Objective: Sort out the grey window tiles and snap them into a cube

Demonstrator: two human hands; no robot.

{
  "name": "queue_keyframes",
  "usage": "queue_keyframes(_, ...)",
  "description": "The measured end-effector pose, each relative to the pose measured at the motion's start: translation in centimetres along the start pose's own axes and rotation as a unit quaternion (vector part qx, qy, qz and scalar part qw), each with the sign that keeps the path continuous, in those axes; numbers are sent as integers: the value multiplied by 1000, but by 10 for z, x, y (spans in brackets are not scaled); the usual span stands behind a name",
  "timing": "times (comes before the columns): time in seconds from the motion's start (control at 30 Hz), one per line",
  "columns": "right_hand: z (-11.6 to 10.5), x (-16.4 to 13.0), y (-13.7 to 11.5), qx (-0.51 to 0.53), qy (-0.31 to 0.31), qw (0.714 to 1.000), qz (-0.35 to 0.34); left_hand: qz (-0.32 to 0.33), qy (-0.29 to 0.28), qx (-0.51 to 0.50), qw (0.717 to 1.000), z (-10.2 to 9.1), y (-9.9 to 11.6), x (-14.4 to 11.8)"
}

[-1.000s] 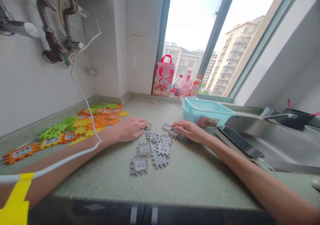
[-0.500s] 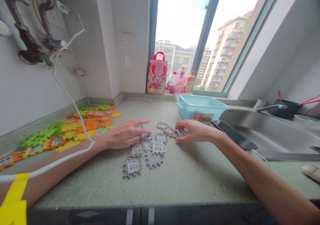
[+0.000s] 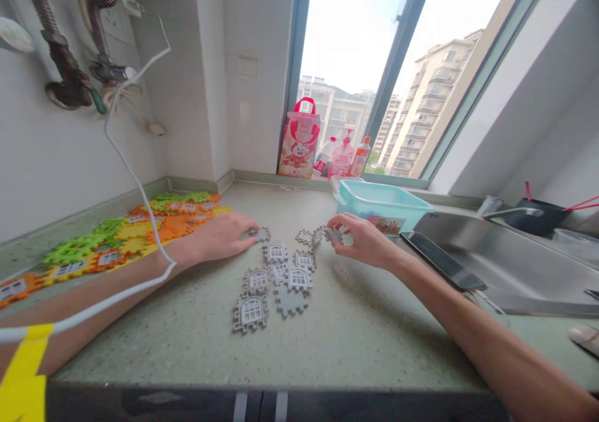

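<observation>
At far left, the coloured pieces [image 3: 173,227] spread along the wall, the nearest cut off by the frame, others hidden behind the left forearm and a white cable [image 3: 125,160]; then the left hand [image 3: 222,233], fingers bent and partly apart, tips at a loose grey piece [image 3: 262,235], and whether they grip it I can't tell; centre now, the grey window pieces [image 3: 299,278] lie overlapping, a wide stretch of speckled counter [image 3: 299,353] between them and its front edge; behind, a pink pack [image 3: 302,144] and bottles [image 3: 343,160], lettering too small to read; here's the right hand [image 3: 362,238], half closed, thumb and fingers pinching a tilted grey piece [image 3: 333,234], partly covered; beyond it a turquoise bin [image 3: 358,210], its picture label unreadable; finally a phone [image 3: 442,260] at the edge of the sink [image 3: 524,266], which runs out of frame.
</observation>
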State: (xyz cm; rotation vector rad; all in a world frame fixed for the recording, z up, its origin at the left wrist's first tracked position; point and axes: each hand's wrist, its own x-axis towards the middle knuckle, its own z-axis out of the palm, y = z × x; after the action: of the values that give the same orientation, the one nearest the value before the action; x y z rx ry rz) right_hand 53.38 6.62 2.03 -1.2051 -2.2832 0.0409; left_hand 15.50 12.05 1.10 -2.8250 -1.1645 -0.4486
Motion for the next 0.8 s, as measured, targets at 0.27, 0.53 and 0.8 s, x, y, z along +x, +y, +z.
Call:
queue_keyframes(0.27,21,7,-6,39,92,994,50,22,96,-79,992,-8,15,1)
queue_keyframes(0.53,50,17,-10,22,-13,999,25,135,12,-114,984,-3,29,1)
queue_keyframes(0.8,48,15,-4,36,8,997,71,56,-3,-148,987,-3,34,1)
